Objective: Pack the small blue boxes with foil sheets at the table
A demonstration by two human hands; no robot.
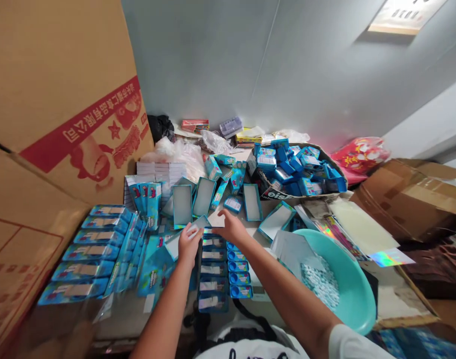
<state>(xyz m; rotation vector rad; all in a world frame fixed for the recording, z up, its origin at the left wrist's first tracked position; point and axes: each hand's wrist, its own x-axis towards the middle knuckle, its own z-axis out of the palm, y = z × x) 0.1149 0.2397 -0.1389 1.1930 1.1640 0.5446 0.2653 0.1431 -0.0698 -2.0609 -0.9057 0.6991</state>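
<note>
Both hands meet over the desk [362, 234] at centre: the left hand [188, 244] is closed on a small open blue box [198, 225], and the right hand [231, 227], fingers curled, touches its 3 o'clock end; a teal basin [357, 284] sits at 4 o'clock

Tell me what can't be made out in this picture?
Head view only:
- What the left hand and right hand share: a small open box, its contents hidden by the fingers.
- Print on the blue boxes: too small.
- White pieces in the teal basin: too small.
</note>
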